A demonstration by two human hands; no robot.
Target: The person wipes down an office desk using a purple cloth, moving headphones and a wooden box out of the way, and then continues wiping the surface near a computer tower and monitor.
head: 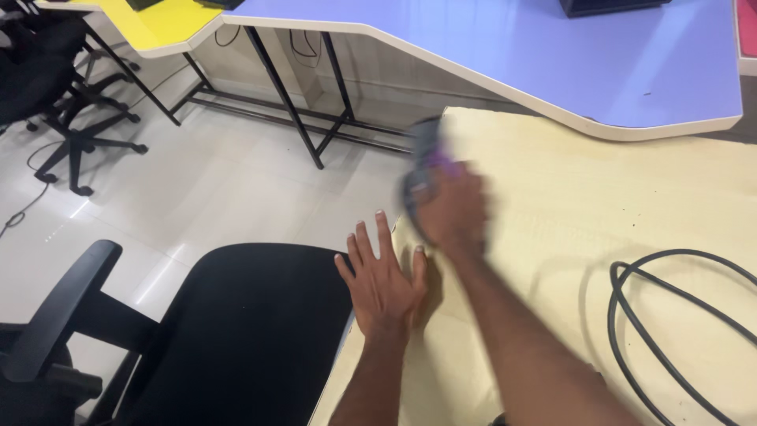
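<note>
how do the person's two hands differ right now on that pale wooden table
The left hand lies flat and open, fingers spread, at the edge of the pale wooden table, holding nothing; the right hand is closed around a grey and purple cloth. The left hand looks sharp, the right hand is blurred. The left hand sits nearer the black office chair, the right hand farther up the table. Both are bare and over the same tabletop.

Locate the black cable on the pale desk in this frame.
In the head view, the black cable lies looped on the pale desk at the lower right, to the right of the right forearm and apart from both hands, below the blue desk.
</note>
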